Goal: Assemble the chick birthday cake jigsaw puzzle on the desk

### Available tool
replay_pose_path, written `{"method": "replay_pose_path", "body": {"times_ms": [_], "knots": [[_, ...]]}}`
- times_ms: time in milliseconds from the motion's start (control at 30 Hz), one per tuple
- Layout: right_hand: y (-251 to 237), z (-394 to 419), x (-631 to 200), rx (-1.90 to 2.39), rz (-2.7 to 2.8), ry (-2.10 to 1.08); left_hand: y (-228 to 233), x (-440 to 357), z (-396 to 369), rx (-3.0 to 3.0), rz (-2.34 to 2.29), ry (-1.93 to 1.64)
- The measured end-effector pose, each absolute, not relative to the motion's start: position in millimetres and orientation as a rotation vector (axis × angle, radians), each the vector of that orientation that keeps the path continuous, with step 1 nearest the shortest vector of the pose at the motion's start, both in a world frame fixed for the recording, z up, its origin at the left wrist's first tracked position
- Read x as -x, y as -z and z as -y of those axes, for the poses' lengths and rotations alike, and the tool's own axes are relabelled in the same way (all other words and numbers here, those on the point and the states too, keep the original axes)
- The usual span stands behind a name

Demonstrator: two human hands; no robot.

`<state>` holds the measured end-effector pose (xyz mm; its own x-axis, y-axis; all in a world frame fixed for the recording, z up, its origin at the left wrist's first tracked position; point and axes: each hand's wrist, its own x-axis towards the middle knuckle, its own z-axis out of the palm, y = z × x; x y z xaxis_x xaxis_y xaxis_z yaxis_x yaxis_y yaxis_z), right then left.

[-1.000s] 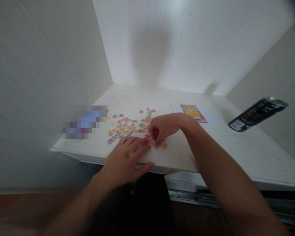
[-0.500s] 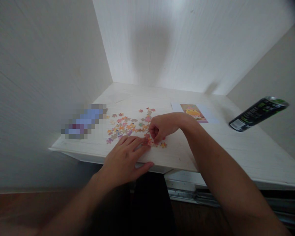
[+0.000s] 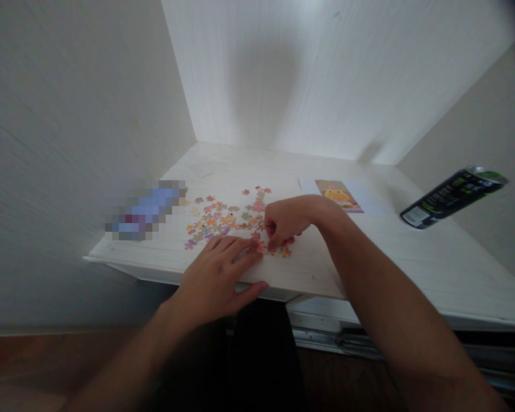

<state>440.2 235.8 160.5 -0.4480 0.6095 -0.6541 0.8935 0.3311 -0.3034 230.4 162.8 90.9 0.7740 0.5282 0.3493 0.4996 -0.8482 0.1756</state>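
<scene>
Several small jigsaw puzzle pieces (image 3: 214, 217) in orange, pink, purple and grey-brown lie on the white tabletop (image 3: 309, 274). My left hand (image 3: 221, 272) rests palm down at the near edge, fingers stretched out, with its fingertips on pink pieces (image 3: 261, 246). Just right of those fingertips, my right hand (image 3: 285, 223) is curled, thumb and finger pinched down at the pink pieces. What lies between its fingertips is too small and hidden to make out. An orange piece (image 3: 285, 252) lies close to the right hand.
A picture card (image 3: 337, 195) with a yellow figure lies on white paper behind my right wrist. A tall black can (image 3: 450, 199) stands at the right. At the left a pixelated flat object (image 3: 148, 210) lies by the wall. White walls enclose three sides.
My right hand has shifted slightly to the right, uncovering a little more of the pink pieces by the left fingertips. My left hand stays nearly in place.
</scene>
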Motion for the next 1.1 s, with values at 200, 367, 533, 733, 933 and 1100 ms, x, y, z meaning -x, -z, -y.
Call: {"method": "replay_pose_path", "body": {"times_ms": [200,367,533,733,933,1100], "knots": [[-161,-234,-437,-1.309,-2.168,0.879,-90,-231,-162,-2.893,-0.855,-0.579],[-164,-241,-456,-1.339,-2.235,1.009,-89,-230,-163,-2.881,-0.856,-0.583],[-163,-251,-476,-1.491,-2.382,0.948,-89,-230,-163,-2.842,-0.858,-0.659],[-145,-265,-460,-1.754,-2.732,0.487,-75,-214,-137,-2.677,-0.641,-1.144],[-136,-266,-447,-1.855,-2.846,0.315,-54,-161,-123,-2.654,-0.798,-1.264],[-137,-265,-443,-1.956,-2.874,0.257,-64,-119,-144,-2.642,-1.349,-1.269]]}}
